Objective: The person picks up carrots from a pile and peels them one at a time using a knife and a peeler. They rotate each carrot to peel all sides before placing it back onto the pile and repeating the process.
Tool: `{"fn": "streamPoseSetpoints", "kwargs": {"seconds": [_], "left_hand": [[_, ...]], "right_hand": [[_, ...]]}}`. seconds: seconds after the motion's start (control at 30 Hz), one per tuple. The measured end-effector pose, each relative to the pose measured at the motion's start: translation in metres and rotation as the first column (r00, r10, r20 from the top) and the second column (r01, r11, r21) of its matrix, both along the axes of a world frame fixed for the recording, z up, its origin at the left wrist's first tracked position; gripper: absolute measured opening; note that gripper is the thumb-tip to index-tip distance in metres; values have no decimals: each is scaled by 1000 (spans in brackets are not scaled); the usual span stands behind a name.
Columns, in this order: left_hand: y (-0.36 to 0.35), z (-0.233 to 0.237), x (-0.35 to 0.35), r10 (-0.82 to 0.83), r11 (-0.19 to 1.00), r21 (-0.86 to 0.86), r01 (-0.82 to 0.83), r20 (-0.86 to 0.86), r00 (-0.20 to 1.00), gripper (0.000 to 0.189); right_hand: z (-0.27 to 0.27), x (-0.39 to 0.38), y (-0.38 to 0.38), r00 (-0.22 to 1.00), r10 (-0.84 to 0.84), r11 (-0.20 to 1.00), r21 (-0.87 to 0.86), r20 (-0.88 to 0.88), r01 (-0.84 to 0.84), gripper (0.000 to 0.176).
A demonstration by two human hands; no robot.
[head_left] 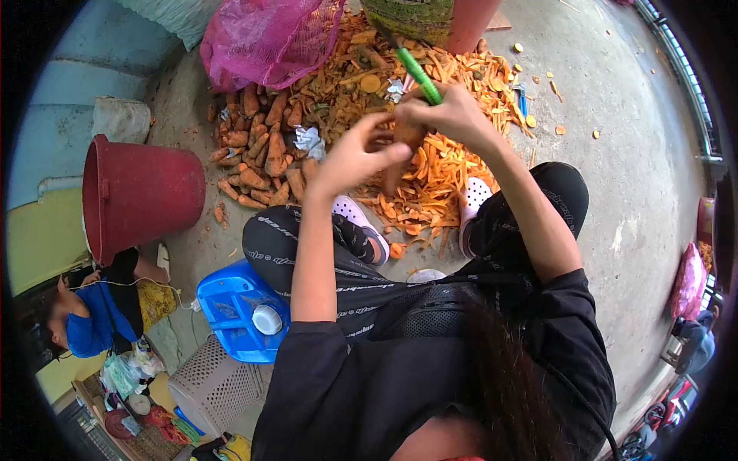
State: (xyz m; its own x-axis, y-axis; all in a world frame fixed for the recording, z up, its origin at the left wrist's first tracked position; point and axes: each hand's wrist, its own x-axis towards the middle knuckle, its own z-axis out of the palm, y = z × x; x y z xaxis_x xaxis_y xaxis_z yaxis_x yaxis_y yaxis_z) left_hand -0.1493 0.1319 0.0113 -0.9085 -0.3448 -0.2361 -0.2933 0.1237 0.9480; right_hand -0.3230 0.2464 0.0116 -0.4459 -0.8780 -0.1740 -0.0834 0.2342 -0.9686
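Note:
My right hand [450, 115] is closed around a green-handled knife [419, 75], its dark blade pointing up and away from me. Just under its fingers is a dirt-brown carrot [407, 137], hanging over the peelings; whether those fingers also grip it cannot be made out. Close on the carrot's left is my left hand [357, 157], slightly blurred, its thumb and curved fingers apart. Below both hands lies a heap of orange carrot peelings [442, 173]. Unpeeled carrots [257, 146] are piled to the left of it.
A pink mesh sack [269, 42] lies behind the carrots. At left stand a red bucket [146, 192], a blue jerrycan [238, 307] and a grey plastic basket [215, 384]. Another person [104, 307] sits at far left. A blue-handled tool [523, 100] lies by the peelings.

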Motion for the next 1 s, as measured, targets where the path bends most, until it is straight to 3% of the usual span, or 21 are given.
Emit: {"fn": "streamPoseSetpoints", "kwargs": {"seconds": [0.03, 0.1, 0.17, 0.2, 0.3, 0.33, 0.4, 0.47, 0.57, 0.6, 0.7, 0.73, 0.83, 0.87, 0.93, 0.97, 1.0], "left_hand": [[5, -3, -5, -77, 989, -120, 82, 39, 996, 62], [21, -4, -12, -2, 1000, 9, 1, 29, 1000, 62], [27, -13, -17, 124, 990, 54, -127, 48, 991, 62], [30, -15, -19, 129, 990, -44, -136, -133, 983, 59], [30, -10, -23, 163, 982, -91, -167, -52, 985, 55], [26, -22, -24, 201, 974, -85, -210, -107, 974, 51], [28, -23, -29, 243, 939, -153, -308, -337, 909, 46], [23, -21, -30, 226, 875, -279, -394, -484, 845, 45], [17, -23, -32, 348, 868, -104, -486, -570, 744, 48], [11, -27, -33, 302, 823, -209, -527, -626, 719, 49], [5, -35, -31, 397, 871, -13, -490, -569, 720, 48], [2, -38, -33, 335, 830, -171, -531, -609, 719, 48], [2, -44, -35, 353, 795, -215, -568, -597, 720, 53], [3, -40, -33, 306, 750, -342, -566, -580, 755, 55], [5, -30, -32, 216, 621, -576, -531, -526, 823, 59], [6, -32, -32, 239, 671, -526, -523, -514, 824, 62], [8, -35, -32, 261, 717, -473, -513, -500, 826, 66]], "right_hand": [[-3, 2, -1, 997, 64, 998, -18, -43, -64, 38], [-1, 14, -1, 969, 36, 999, -7, -245, -39, 42], [7, 20, 2, 944, 128, 991, 79, -304, -109, 46], [5, 19, 2, 935, 81, 997, 19, -346, -79, 48], [4, 6, -3, 862, -61, 995, -100, -503, 12, 54], [9, -3, -2, 950, -98, 992, -108, -295, 69, 58], [22, -12, 5, 992, -101, 985, -151, -82, 88, 59], [30, -14, 11, 994, -36, 969, -246, -106, 8, 55], [29, -16, 17, 945, 174, 981, -35, -276, -190, 51], [29, -11, 17, 949, 152, 981, -72, -276, -178, 50], [33, 8, 17, 959, 76, 975, -180, -273, -129, 46], [33, 8, 17, 979, 89, 968, -216, -182, -128, 45], [21, 3, 14, 995, 103, 975, -199, 2, -101, 43], [20, -1, 15, 955, 114, 965, -197, -273, -172, 43], [13, -1, 12, 989, 59, 988, -137, -133, -77, 45], [16, 2, 10, 998, 26, 994, -100, -63, -32, 46], [24, 6, 11, 975, -34, 999, -47, -220, 24, 61]]}}
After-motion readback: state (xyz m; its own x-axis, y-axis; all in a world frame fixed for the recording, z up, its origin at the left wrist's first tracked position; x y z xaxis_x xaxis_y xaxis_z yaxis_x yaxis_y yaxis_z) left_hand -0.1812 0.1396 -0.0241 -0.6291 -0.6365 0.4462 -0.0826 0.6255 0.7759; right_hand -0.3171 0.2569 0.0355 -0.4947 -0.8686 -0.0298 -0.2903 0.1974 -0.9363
